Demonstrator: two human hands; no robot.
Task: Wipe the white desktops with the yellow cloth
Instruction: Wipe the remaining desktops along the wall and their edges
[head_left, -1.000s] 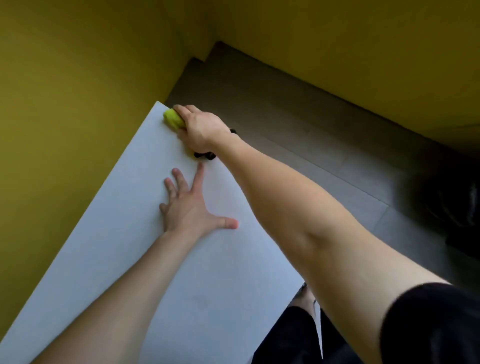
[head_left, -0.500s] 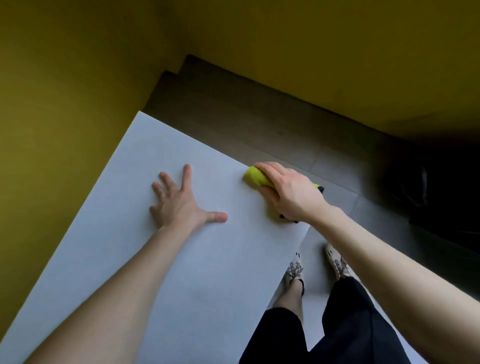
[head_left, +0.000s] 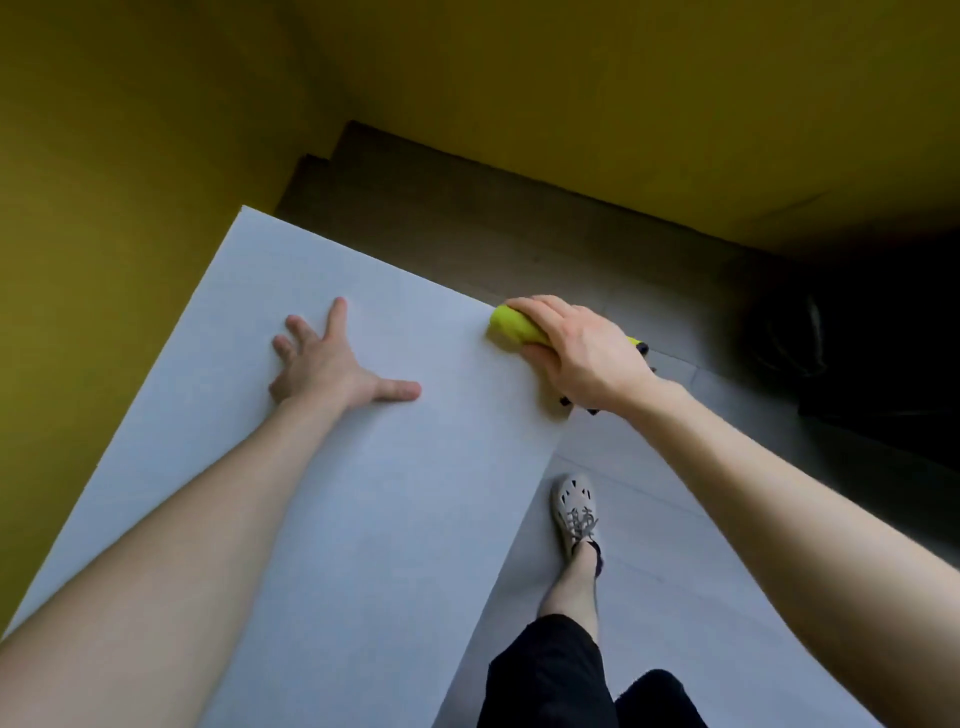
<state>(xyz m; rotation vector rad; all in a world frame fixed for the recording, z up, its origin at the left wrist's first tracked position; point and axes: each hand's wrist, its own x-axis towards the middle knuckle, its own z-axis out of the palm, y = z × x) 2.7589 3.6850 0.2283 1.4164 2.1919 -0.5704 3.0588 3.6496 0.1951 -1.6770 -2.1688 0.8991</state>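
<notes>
The white desktop (head_left: 332, 519) fills the lower left of the head view, its far corner against the yellow wall. My right hand (head_left: 582, 353) presses a rolled yellow cloth (head_left: 511, 325) with dark edging onto the desktop's right edge; the cloth's end sticks out past my fingers to the left. My left hand (head_left: 332, 364) lies flat on the desktop, fingers spread, holding nothing.
Yellow walls (head_left: 104, 208) stand on the left and at the back. A grey tiled floor (head_left: 675, 519) lies to the right of the desktop, with my leg and a pale shoe (head_left: 574, 506) on it. A dark object (head_left: 857, 338) sits at the far right.
My right hand has swept the cloth from the desktop's far corner along the far edge to the right edge. My left hand has stayed flat in place.
</notes>
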